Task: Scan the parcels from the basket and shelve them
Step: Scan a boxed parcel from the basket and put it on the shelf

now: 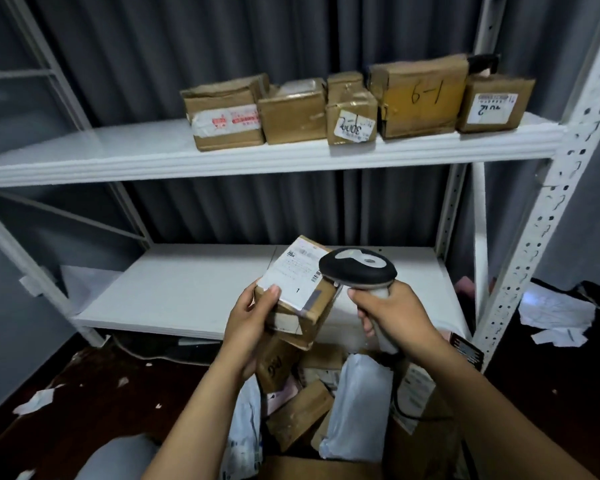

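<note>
The parcel is a small box of brown cardboard. It is held up in the air in front of the lower shelf and tilted, so its top face turns toward the camera. A white paper label covers most of this face. It carries small barcodes, fine print too blurred to read, and a printed 1 near the lower edge. The box edges look soft and a little crushed, with tape on the side.

The left hand grips the parcel at its lower left corner, with the thumb pressed on the label and the fingers curled under the box. The right hand is wrapped around the pale handle of a scanner. The rounded, dark head of the scanner sits just beside the right edge of the label. The 2 hands are near each other but do not touch.

Below the hands lies a pile of other parcels: brown cardboard boxes and smooth, pale plastic mailers. I cannot tell what holds them.

The upper shelf is a flat white board. On its right part stands a row of 5 worn cardboard boxes, close together; 1 of them has "1-9" written by hand. A white metal upright with many punched holes carries the shelves. Behind is a grey ribbed wall. The dark floor has torn paper scraps on it.
</note>
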### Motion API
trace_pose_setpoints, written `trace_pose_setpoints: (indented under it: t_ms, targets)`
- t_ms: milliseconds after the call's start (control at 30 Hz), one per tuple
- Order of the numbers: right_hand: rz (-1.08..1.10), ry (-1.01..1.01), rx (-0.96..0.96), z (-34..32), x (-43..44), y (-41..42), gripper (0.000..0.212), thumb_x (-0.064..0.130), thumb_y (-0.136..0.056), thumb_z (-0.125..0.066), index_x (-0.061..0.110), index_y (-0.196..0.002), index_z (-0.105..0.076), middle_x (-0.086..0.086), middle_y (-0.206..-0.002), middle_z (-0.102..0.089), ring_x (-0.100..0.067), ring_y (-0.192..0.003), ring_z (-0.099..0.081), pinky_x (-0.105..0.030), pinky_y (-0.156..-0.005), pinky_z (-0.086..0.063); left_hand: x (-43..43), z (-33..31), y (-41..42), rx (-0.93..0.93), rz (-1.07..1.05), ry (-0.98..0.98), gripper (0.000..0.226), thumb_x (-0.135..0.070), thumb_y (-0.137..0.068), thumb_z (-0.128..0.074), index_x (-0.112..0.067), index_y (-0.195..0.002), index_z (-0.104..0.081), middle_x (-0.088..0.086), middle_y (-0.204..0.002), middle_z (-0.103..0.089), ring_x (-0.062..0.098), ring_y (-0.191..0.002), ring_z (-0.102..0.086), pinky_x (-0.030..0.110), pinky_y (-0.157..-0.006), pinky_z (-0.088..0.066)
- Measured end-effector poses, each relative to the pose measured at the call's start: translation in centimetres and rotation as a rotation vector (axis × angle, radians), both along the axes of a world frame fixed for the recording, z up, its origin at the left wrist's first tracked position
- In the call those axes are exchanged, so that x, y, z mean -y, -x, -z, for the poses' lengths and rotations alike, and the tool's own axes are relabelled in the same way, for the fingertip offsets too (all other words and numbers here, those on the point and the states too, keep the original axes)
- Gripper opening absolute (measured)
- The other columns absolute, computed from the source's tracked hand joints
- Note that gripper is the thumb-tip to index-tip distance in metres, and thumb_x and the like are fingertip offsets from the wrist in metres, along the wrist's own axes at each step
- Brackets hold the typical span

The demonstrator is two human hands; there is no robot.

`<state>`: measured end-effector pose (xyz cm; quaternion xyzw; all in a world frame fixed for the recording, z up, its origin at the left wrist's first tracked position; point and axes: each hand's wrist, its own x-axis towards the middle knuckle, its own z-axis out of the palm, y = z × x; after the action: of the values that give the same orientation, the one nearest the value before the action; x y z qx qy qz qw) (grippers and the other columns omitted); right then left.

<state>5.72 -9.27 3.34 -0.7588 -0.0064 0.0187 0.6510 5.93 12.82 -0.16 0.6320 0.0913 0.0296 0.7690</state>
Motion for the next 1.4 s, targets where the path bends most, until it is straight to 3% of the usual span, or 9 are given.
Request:
trace_pose_setpoints:
  t_ms: [100, 300, 433, 700, 900, 1000, 1100, 1200, 1400]
  targets:
    - [0.015, -0.030, 0.073, -3.3, -1.9, -0.6, 0.018, 0.019, -0.088, -0.068, 0.011, -0.074, -0.062, -0.003, -0.053, -0.058, -0.019, -0.047, -0.051, -0.028, -0.049, -0.045, -0.7, -3.4, -0.2, 0.070, -0.091, 0.115, 0.031, -0.033, -0.093, -0.059, -0.018, -0.120, -0.061, 0.006, -0.109, -0.073, 0.025, -0.100, -0.069, 0.042, -0.088, -0.053]
    - [0.012, -0.026, 0.166, -8.7, -5.2, -2.5, 0.021, 0.018, -0.088, -0.068, 0.010, -0.070, -0.059, -0.003, -0.050, -0.053, -0.020, -0.046, -0.048, -0.029, -0.047, -0.043, -3.5, -10.5, -2.4, 0.236, -0.222, 0.219, 0.019, -0.032, -0.094, -0.059, -0.023, -0.110, -0.061, 0.002, -0.104, -0.073, 0.019, -0.091, -0.070, 0.039, -0.082, -0.055]
    - [0.029, 0.046, 0.196, -11.1, -6.4, -3.6, 0.020, 0.019, -0.086, -0.069, 0.011, -0.070, -0.059, -0.006, -0.055, -0.057, -0.020, -0.046, -0.050, -0.029, -0.048, -0.045, -5.1, -14.4, -4.9, 0.289, -0.335, 0.185, 0.036, -0.038, -0.090, -0.064, -0.016, -0.118, -0.060, 0.003, -0.107, -0.072, 0.020, -0.092, -0.070, 0.036, -0.072, -0.057]
    - [0.075, 0.125, 0.245, -14.0, -7.7, -5.8, 0.018, 0.019, -0.085, -0.069, 0.009, -0.074, -0.059, -0.005, -0.053, -0.057, -0.019, -0.043, -0.052, -0.028, -0.045, -0.045, -6.9, -18.0, -10.6, 0.267, -0.365, 0.226, 0.046, -0.047, -0.083, -0.069, -0.014, -0.115, -0.061, 0.005, -0.103, -0.073, 0.023, -0.090, -0.072, 0.046, -0.084, -0.058]
    - [0.088, 0.107, 0.255, -14.6, -8.2, -7.0, 0.020, 0.018, -0.085, -0.069, 0.010, -0.070, -0.059, -0.004, -0.049, -0.054, -0.018, -0.041, -0.049, -0.027, -0.044, -0.044, -6.7, -18.7, -12.9, 0.307, -0.408, 0.222, 0.044, -0.048, -0.088, -0.062, -0.012, -0.114, -0.062, 0.004, -0.103, -0.072, 0.018, -0.088, -0.071, 0.034, -0.077, -0.059]
    - [0.087, 0.109, 0.259, -14.7, -8.5, -7.4, 0.021, 0.017, -0.086, -0.069, 0.009, -0.069, -0.059, -0.003, -0.048, -0.054, -0.017, -0.039, -0.049, -0.025, -0.043, -0.043, -6.2, -18.6, -13.7, 0.324, -0.430, 0.173, 0.050, -0.052, -0.087, -0.061, -0.013, -0.117, -0.060, 0.004, -0.105, -0.071, 0.017, -0.089, -0.070, 0.029, -0.074, -0.057]
    - [0.087, 0.117, 0.251, -14.7, -8.8, -7.8, 0.020, 0.017, -0.086, -0.069, 0.008, -0.072, -0.059, -0.004, -0.049, -0.054, -0.017, -0.040, -0.049, -0.026, -0.043, -0.043, -5.9, -18.4, -14.5, 0.308, -0.441, 0.104, 0.051, -0.054, -0.086, -0.061, -0.014, -0.118, -0.057, 0.005, -0.109, -0.069, 0.020, -0.094, -0.068, 0.035, -0.084, -0.057]
    - [0.084, 0.120, 0.244, -14.7, -9.0, -8.3, 0.018, 0.018, -0.086, -0.069, 0.007, -0.075, -0.060, -0.004, -0.050, -0.054, -0.017, -0.040, -0.049, -0.026, -0.043, -0.044, -6.0, -17.9, -14.9, 0.293, -0.459, -0.097, 0.049, -0.051, -0.087, -0.062, -0.014, -0.119, -0.056, 0.008, -0.120, -0.062, 0.022, -0.103, -0.062, 0.033, -0.089, -0.051]
    - [0.083, 0.156, 0.263, -14.9, -9.0, -9.2, 0.019, 0.018, -0.086, -0.069, 0.010, -0.073, -0.058, -0.003, -0.049, -0.054, -0.017, -0.040, -0.050, -0.026, -0.042, -0.043, -6.6, -17.6, -14.0, 0.394, -0.518, -0.425, 0.048, -0.032, -0.092, -0.061, -0.012, -0.134, -0.047, 0.009, -0.129, -0.055, 0.025, -0.117, -0.055, 0.022, -0.083, -0.039]
